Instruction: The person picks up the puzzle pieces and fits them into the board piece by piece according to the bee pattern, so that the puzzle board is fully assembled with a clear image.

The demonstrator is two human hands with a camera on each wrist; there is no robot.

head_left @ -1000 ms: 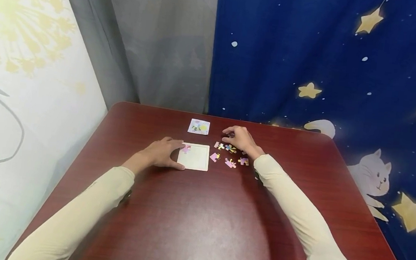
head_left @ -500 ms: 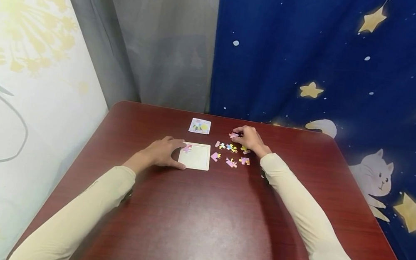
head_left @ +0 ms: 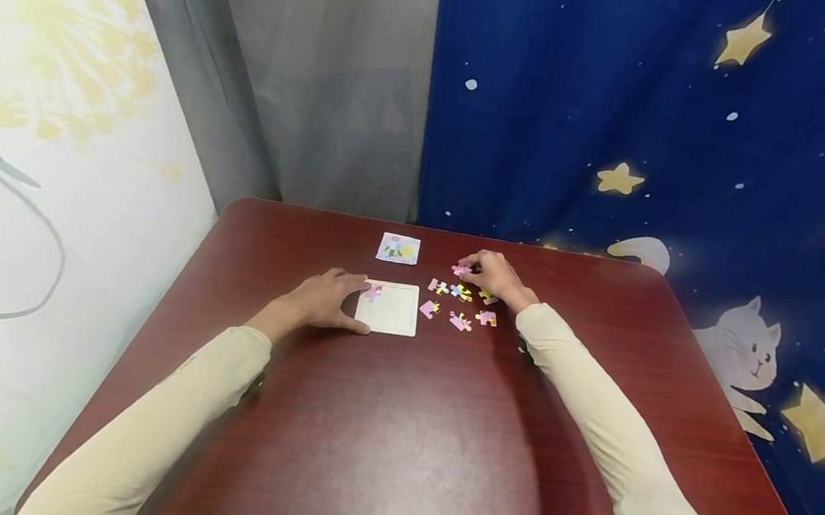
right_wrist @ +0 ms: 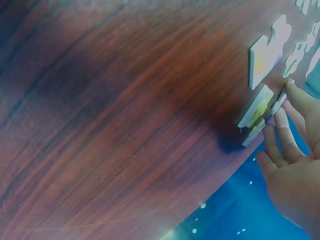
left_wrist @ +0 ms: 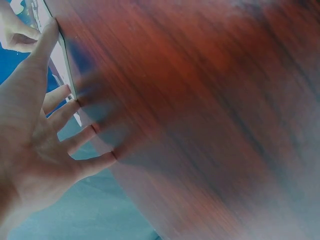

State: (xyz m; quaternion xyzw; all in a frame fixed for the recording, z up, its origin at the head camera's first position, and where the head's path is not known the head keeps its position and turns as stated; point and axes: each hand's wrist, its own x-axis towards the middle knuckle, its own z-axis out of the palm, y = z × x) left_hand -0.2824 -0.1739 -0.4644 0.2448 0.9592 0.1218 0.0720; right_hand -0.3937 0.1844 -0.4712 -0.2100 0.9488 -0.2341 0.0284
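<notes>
My left hand (head_left: 322, 299) spans the left side of a white square puzzle tray (head_left: 395, 314), thumb at the near edge and a fingertip by the far left corner. In the left wrist view its fingers (left_wrist: 62, 117) are spread and fairly straight, fingertips at the tabletop. One pink puzzle piece (head_left: 373, 293) lies in the tray's far left corner. Right of the tray, my right hand (head_left: 494, 275) pinches a pink puzzle piece (head_left: 460, 270) between thumb and fingers, low over the table. In the right wrist view that hand (right_wrist: 295, 170) partly hides the piece.
Several loose puzzle pieces lie between the tray and my right forearm, among them a blue-and-yellow piece (head_left: 460, 292) and a pink corner piece (head_left: 429, 309). A small picture card (head_left: 398, 249) lies behind the tray. Curtains hang beyond the far edge of the dark red table (head_left: 395, 438).
My right hand has shifted slightly right, and a pink puzzle piece now shows between its thumb and fingers. My left hand stays at the tray.
</notes>
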